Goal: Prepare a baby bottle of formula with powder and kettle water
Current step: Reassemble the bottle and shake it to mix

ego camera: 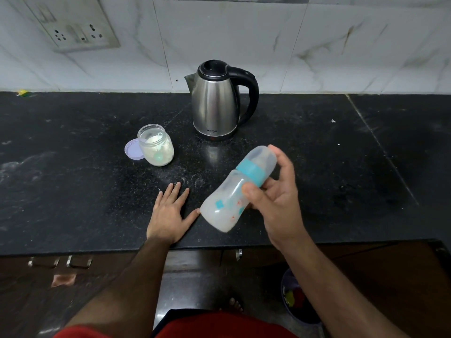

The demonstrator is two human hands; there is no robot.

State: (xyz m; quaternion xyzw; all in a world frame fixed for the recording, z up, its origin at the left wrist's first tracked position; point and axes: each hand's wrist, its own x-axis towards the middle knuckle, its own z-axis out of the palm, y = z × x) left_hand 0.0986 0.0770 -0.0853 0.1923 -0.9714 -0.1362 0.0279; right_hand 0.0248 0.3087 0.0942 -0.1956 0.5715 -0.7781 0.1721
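Observation:
My right hand grips a capped baby bottle with a teal collar, tilted in the air above the counter's front, cap end up to the right; milky liquid shows inside. My left hand lies flat on the black counter, fingers spread, thumb tip near the bottle's base. A steel kettle with a black handle stands at the back centre. An open glass jar of white powder with a scoop inside sits left of the kettle. Its lilac lid lies beside it.
A tiled wall with a socket plate rises behind the counter. Powder dust marks the counter near my left hand. Below the front edge are drawer handles and a bucket on the floor.

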